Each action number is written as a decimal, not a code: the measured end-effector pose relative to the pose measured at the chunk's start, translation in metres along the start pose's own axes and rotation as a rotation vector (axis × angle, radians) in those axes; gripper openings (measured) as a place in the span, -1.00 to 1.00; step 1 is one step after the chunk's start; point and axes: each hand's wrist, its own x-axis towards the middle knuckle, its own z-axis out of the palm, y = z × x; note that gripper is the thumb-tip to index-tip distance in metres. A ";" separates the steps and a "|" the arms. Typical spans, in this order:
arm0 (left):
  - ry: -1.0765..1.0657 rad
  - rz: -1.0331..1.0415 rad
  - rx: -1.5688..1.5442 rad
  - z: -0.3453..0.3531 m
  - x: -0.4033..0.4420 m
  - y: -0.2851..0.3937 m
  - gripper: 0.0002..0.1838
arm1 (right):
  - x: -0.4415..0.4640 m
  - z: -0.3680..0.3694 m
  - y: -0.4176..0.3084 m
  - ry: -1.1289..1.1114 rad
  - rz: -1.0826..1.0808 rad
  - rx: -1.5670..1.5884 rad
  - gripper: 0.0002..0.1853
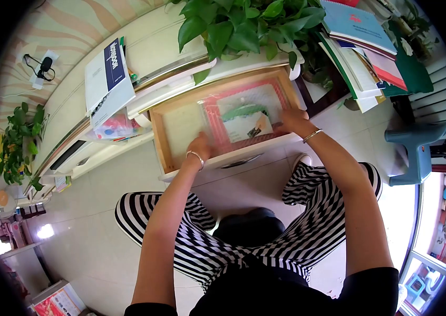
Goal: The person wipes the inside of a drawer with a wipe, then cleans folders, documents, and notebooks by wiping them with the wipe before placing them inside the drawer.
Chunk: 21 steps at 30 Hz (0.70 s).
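Your left hand is at the near left corner of a clear, pink-edged pouch, its fingers loosely bent; whether they grip it, you cannot tell from here. Your right hand is partly curled at the pouch's right end, with its fingertips hidden, so its hold is unclear too. A silvery bangle circles each wrist. The pouch lies flat in the right part of the open drawer, its long axis running along the drawer's length, left to right across you, the right end tipped slightly farther away. Glossy, see-through plastic shows a rectangular white card with a green printed band. The drawer has smooth, tan wooden walls, a pale bottom and a white front with a dark handle. Beyond it, the cream bench carries broad-leaved greenery and a paper notebook. Off to your right stands a blue plastic stool.
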 end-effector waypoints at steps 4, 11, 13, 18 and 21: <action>0.054 -0.095 0.237 -0.022 -0.010 0.034 -0.37 | -0.001 -0.010 -0.009 -0.043 -0.021 -0.027 -0.35; -0.046 0.317 0.329 -0.006 0.010 0.062 0.09 | -0.006 -0.019 -0.025 -0.238 -0.087 -0.051 -0.32; -0.049 0.311 0.343 0.000 0.019 0.063 0.11 | -0.005 -0.008 -0.021 -0.142 -0.099 -0.045 -0.18; 0.009 0.295 0.400 0.010 0.021 0.067 0.16 | 0.011 0.015 -0.028 -0.122 0.003 -0.121 0.15; 0.021 0.275 0.424 0.008 0.023 0.068 0.16 | 0.009 0.005 -0.026 -0.126 -0.004 -0.147 0.21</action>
